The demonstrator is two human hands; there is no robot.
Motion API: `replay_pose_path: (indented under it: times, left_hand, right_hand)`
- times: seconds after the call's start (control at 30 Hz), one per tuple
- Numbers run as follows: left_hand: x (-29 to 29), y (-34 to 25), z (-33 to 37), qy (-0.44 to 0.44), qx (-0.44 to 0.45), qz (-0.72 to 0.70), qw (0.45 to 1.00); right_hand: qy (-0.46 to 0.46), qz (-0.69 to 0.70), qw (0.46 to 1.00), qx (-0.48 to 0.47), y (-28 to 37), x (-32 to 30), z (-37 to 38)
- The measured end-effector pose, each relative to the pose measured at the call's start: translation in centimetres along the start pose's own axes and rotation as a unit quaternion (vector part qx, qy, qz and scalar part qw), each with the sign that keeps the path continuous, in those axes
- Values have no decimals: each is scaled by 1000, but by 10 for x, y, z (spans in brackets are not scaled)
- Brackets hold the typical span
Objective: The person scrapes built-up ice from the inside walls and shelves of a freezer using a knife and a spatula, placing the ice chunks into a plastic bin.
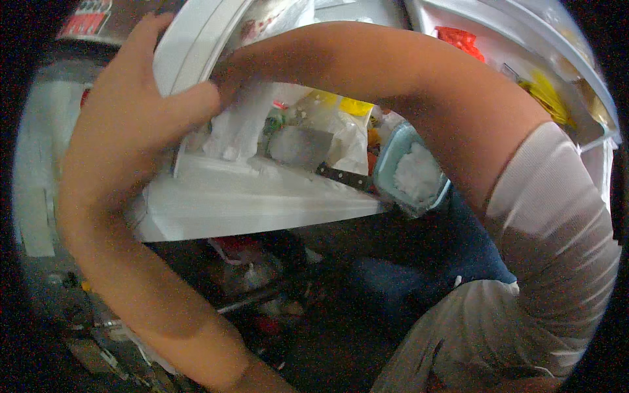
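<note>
Panel, white, at 11 o'clock, looked clamped in the left hand at 10; the right hand was hidden, its grip untellable! Steadying seemed the step; next move probably needed even support.

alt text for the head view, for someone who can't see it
A person's left hand is spread at the edge of a white panel, while the right arm arches over an open white compartment, its hand hidden. Beneath the arm show a white plastic bag and a light-blue tub of white, icy-looking material.
</note>
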State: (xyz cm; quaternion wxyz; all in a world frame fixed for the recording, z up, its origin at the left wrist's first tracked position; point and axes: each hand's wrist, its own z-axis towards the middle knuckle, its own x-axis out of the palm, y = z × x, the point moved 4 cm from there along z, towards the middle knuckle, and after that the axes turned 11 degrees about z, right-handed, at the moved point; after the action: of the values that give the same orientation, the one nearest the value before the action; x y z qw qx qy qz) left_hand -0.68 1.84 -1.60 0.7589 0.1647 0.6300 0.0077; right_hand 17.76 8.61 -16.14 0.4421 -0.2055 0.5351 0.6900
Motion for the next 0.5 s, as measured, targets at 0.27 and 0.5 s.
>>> replay_pose_path:
  times: [0.27,0.5]
  left_hand:
    - [2,14,-3,-76,27,126,989]
    - [9,86,-33,-35,6,-28,999]
  right_hand:
    - [9,10,999,-32,17,-2,-5]
    - [7,10,994,-111,41,19,21]
